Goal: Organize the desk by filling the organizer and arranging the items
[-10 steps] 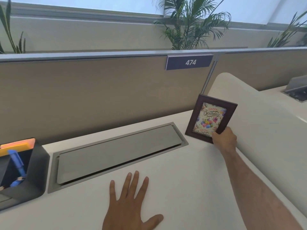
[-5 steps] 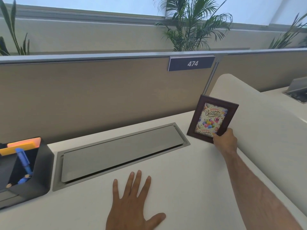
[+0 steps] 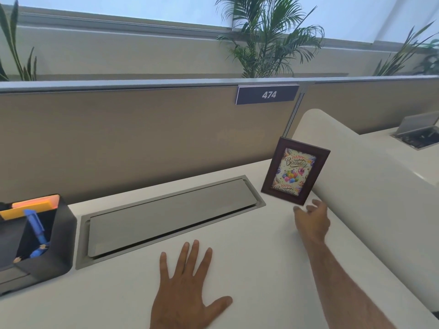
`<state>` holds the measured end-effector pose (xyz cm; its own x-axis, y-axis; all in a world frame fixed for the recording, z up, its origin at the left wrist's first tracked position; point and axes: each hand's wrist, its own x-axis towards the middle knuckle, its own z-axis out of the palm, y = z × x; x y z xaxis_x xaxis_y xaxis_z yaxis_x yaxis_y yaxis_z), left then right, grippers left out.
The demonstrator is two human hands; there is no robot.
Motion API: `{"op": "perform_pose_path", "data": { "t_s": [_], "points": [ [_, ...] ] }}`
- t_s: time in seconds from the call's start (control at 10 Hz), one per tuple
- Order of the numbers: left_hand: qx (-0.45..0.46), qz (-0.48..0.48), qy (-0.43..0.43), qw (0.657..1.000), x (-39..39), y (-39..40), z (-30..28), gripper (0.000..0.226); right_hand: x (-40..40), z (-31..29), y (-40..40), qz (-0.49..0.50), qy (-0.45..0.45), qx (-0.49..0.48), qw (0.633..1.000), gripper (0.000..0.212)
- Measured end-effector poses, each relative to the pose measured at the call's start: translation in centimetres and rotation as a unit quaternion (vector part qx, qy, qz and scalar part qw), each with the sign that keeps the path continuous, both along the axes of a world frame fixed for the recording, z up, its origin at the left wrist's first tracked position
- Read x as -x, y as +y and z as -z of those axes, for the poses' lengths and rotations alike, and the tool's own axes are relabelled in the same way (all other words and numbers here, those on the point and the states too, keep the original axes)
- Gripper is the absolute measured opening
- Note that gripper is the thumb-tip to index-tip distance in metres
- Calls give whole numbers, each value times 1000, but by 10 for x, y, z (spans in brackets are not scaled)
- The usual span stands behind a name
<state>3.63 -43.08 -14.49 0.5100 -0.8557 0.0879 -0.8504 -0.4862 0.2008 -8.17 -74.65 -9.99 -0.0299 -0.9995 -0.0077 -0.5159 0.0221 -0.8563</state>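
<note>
Right now the right hand point(image 3: 313, 222) is open, with its fingers loose, and it holds nothing. It sits just below the picture frame point(image 3: 295, 170), very near the frame's bottom corner, and it looks like there is a tiny gap between them. The frame is dark brown with a happy birthday card inside. It stands on the desk point(image 3: 261, 269) near the back right, leaning a bit, close to the curved white side wall point(image 3: 370, 186).

The left hand point(image 3: 187, 290) lies flat on the desk with its fingers spread, and it holds nothing too.

Far to the left is the black organizer point(image 3: 51, 245). A blue pen point(image 3: 35, 225) and orange sticky notes point(image 3: 33, 206) are already in it. Between the organizer and the frame is a long grey lid point(image 3: 171, 214) set into the desk.

The frame could fall. What props it up at the back is hidden, so it may not be steady. A bump from the right hand as it moves could tip the frame onto its face or slide it into the white wall
</note>
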Motion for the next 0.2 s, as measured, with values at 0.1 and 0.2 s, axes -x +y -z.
{"op": "perform_pose_path", "data": {
  "t_s": [0.1,0.2],
  "points": [
    [7,-9,1,1000,0,4,-2,96,10,11,44,-30,-19,27,999,47],
    [9,-13,13,1000,6,10,1,89,25,27,94,-90,21,98,991,48]
  ]
}}
